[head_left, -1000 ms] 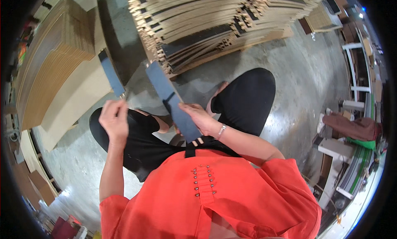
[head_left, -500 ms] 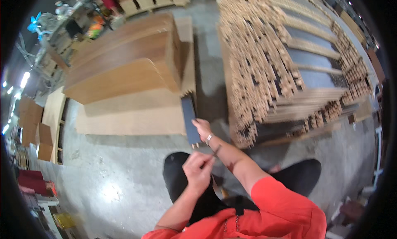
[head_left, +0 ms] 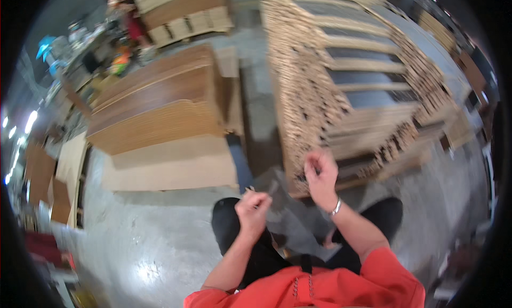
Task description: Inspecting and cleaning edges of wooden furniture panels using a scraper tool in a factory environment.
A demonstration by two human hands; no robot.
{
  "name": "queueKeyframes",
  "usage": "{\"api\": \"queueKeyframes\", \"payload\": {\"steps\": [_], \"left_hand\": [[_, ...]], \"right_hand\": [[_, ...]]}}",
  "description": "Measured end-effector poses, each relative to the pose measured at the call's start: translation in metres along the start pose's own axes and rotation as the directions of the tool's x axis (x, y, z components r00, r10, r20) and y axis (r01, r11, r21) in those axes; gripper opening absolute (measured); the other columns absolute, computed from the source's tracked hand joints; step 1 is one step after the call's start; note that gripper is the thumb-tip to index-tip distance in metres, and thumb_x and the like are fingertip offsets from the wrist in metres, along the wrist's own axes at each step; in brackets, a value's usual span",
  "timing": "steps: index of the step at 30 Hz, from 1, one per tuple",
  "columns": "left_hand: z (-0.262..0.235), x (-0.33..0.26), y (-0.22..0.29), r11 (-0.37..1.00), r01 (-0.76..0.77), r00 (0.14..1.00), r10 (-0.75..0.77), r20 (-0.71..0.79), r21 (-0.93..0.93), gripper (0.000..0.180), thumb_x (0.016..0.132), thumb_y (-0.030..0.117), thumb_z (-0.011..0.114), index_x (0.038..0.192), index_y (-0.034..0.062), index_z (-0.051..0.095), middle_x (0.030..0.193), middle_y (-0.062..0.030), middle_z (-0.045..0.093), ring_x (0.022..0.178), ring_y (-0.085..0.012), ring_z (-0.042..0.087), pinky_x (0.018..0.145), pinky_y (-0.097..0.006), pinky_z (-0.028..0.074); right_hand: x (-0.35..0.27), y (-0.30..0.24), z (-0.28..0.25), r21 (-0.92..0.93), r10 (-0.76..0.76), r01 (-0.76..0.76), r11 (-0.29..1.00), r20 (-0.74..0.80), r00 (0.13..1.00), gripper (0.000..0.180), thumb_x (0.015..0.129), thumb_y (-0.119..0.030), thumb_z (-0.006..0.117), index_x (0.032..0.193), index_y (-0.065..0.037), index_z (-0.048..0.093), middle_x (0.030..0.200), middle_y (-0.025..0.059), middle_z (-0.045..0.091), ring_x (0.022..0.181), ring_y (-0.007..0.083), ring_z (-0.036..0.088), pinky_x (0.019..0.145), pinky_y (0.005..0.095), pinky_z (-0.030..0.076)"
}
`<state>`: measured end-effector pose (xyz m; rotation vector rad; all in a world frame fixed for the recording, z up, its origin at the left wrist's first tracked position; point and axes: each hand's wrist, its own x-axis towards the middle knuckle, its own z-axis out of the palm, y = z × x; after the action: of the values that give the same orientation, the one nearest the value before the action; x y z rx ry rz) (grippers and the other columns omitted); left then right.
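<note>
Seen from a camera worn on the head and looking down, a person in an orange top sits or crouches over a grey concrete floor (head_left: pixel 160 238), dark trousers showing at the knees. The left hand (head_left: pixel 255 205) is raised in front of the body with its fingers (head_left: pixel 260 199) curled together, pinching a small thin object too blurred to identify. Just beyond and to the right of that hand, a grey flat sheet (head_left: pixel 290 223) lies across the lap, slanting from near the left fingertips down toward the right knee. The right hand (head_left: pixel 321 175), with a silver bracelet (head_left: pixel 336 208) at its wrist, is lifted higher, fingers bent inward and nearly closed; whether they grip anything cannot be told. It sits just above the sheet's upper edge and right against the near end of a tall stack of pale wooden slats (head_left: pixel 320 89) with grey panels between the layers. To the left, across a narrow gap of floor, stands a pile of flat brown boards (head_left: pixel 160 105), a lighter sheet lowest. Farther off at the top sits another brown stack (head_left: pixel 184 12) on pale blocks. At far left, blurred, are brown panels (head_left: pixel 40 169) and bright blue and orange items, shapes unclear.
</note>
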<state>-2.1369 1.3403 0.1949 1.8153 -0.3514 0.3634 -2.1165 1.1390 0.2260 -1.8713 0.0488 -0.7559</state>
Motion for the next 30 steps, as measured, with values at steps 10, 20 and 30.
{"api": "queueKeyframes", "payload": {"steps": [10, 20, 30], "left_hand": [[0.019, -0.001, 0.008, 0.996, -0.016, 0.997, 0.009, 0.077, 0.082, 0.009, 0.072, -0.008, 0.066, 0.079, -0.0025, 0.063, 0.067, -0.0053, 0.054, 0.06, -0.0117, 0.049, 0.054, -0.025, 0.038], [0.015, -0.014, 0.021, 0.956, -0.195, 0.975, 0.166, 0.144, 0.219, 0.012, 0.07, -0.009, 0.067, 0.078, -0.0024, 0.063, 0.066, -0.008, 0.053, 0.056, -0.0174, 0.049, 0.052, -0.028, 0.039], [0.027, -0.011, 0.017, 0.962, -0.189, 0.979, 0.17, 0.112, 0.198, 0.011, 0.068, -0.008, 0.067, 0.076, -0.0024, 0.062, 0.063, -0.0061, 0.051, 0.056, -0.0141, 0.048, 0.053, -0.027, 0.039]], "right_hand": [[0.125, -0.039, -0.143, -0.7, -0.455, 0.342, 0.626, 0.027, 0.89, 0.056, 0.066, -0.005, 0.069, 0.12, -0.011, 0.056, 0.124, 0.013, 0.047, 0.115, 0.0314, 0.044, 0.098, 0.0424, 0.037], [0.152, -0.037, -0.2, -0.807, -0.317, 0.309, 0.503, 0.161, 0.935, 0.061, 0.066, -0.004, 0.062, 0.126, -0.012, 0.054, 0.113, 0.0106, 0.051, 0.109, 0.0271, 0.047, 0.097, 0.0364, 0.04], [0.184, -0.022, -0.264, -0.946, 0.051, 0.169, 0.277, 0.19, 0.981, 0.056, 0.074, -0.005, 0.059, 0.128, -0.017, 0.052, 0.13, 0.0126, 0.047, 0.122, 0.0297, 0.043, 0.102, 0.0385, 0.038]]}}
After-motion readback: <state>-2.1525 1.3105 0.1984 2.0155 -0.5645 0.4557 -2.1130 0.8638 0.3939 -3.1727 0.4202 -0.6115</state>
